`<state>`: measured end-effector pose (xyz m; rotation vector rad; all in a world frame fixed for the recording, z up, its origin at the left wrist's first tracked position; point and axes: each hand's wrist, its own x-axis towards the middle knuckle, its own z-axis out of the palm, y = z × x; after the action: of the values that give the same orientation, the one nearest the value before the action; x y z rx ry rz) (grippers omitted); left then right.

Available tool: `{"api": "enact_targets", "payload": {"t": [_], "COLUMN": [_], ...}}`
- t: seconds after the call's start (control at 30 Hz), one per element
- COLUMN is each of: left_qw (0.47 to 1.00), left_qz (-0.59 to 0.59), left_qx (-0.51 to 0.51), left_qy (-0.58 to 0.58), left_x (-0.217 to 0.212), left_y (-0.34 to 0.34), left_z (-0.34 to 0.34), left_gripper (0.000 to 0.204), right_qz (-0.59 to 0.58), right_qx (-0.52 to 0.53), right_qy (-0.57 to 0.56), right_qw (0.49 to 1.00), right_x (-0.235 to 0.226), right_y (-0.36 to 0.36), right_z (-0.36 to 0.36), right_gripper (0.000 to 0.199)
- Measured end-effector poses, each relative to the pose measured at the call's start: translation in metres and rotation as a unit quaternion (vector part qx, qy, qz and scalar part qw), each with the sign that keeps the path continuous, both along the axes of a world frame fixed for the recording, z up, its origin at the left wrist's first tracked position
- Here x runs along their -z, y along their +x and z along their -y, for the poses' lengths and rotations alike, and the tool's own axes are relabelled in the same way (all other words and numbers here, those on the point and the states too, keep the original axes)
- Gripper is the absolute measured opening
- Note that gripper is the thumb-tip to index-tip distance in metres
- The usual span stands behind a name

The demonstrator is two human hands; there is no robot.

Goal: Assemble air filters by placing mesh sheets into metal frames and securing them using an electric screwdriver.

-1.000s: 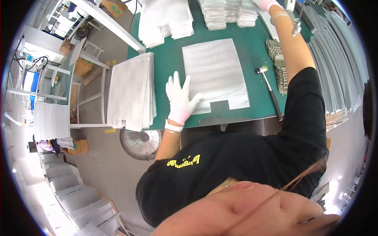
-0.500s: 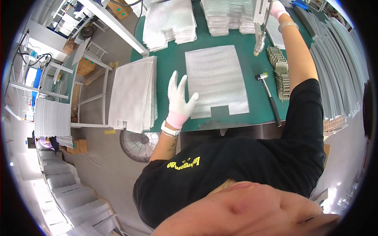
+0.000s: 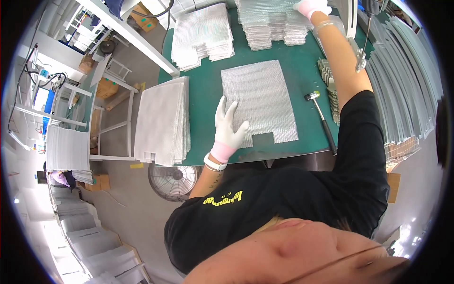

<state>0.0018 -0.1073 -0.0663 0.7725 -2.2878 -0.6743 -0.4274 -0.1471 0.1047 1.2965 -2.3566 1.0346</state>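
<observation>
The left hand [image 3: 228, 130], in a white glove with a pink cuff, now lies over the near left corner of the mesh sheet [image 3: 260, 102]; half a second ago it was more at the sheet's left edge. Its fingers are spread wide; whether they press on the mesh is hard to tell. The right hand [image 3: 312, 6], also gloved, reaches to the far side, now just beside the right end of a far mesh stack [image 3: 272, 28], more to the left than before; I cannot tell whether it holds anything. A hanging metal rod [image 3: 367, 38], earlier left of the right forearm, now crosses in front of it.

The sheet lies flat on the green table [image 3: 300, 71], silvery white and finely patterned, with a rectangular notch in its near edge. To its right lie a hammer [image 3: 326, 128] and a row of metal brackets [image 3: 326, 73]; to its left, another mesh stack [image 3: 161, 118].
</observation>
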Motion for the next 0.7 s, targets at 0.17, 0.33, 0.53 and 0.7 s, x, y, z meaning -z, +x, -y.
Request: {"api": "enact_targets", "payload": {"t": [0.17,0.33,0.53,0.7], "left_qw": [1.0,0.998,0.998,0.997], "left_qz": [0.001,-0.017,0.002,-0.012], "left_qx": [-0.019,-0.048,-0.007,0.012], "left_qy": [0.009,0.037,0.065,0.078], "left_x": [0.01,0.027,0.03,0.031], "left_y": [0.013,0.032,0.027,0.022], "left_z": [-0.003,-0.003,-0.003,-0.006], "left_gripper": [0.063,0.062,0.062,0.058], "right_qz": [0.083,0.24,0.288,0.329], "right_qx": [-0.09,-0.276,-0.309,-0.349], "right_qy": [-0.223,-0.357,-0.354,-0.343], "right_qw": [0.967,0.86,0.835,0.808], "right_x": [0.005,0.044,0.054,0.054], "right_y": [-0.052,-0.021,-0.062,-0.058], "right_z": [0.047,0.016,0.016,0.045], "right_gripper": [0.048,0.045,0.047,0.048]}}
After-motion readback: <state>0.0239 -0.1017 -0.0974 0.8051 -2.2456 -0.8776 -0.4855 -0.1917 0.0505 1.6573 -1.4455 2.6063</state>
